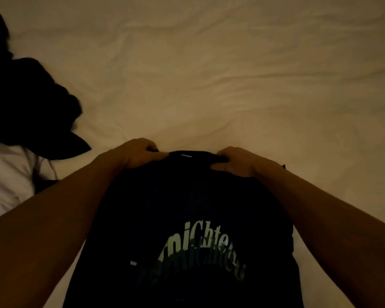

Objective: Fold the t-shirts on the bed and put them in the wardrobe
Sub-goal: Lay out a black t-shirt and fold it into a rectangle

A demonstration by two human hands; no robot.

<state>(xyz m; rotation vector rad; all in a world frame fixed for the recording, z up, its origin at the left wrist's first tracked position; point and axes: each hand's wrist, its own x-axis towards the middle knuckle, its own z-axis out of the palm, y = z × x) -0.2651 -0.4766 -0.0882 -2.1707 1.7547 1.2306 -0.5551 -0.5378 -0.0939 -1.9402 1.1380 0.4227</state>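
Fingers (152, 148) of my left hand (135, 155) curl over the top edge of the dark t-shirt (187, 207) at one side of the collar, and those of my right hand (235, 161) pinch the same edge at the other side — both are grasping cloth, neither is free. Nearest me the shirt hangs or lies between my forearms with its printed lettering (196, 247) showing, the print doubled and blurred, so I cannot tell whether the body is spread flat or draped. By my reckoning this one is only at the start of its fold: sleeves and sides look not yet turned in. Further out on my left lies a crumpled black garment (31, 103), partly over a white one (7, 178) — both unfolded, so likely still waiting their turn. Beyond my hands the wrinkled sheet of the bed (231, 74) runs away to the far edge. No wardrobe shows, and I see no folded pile, so most of the job seems left.
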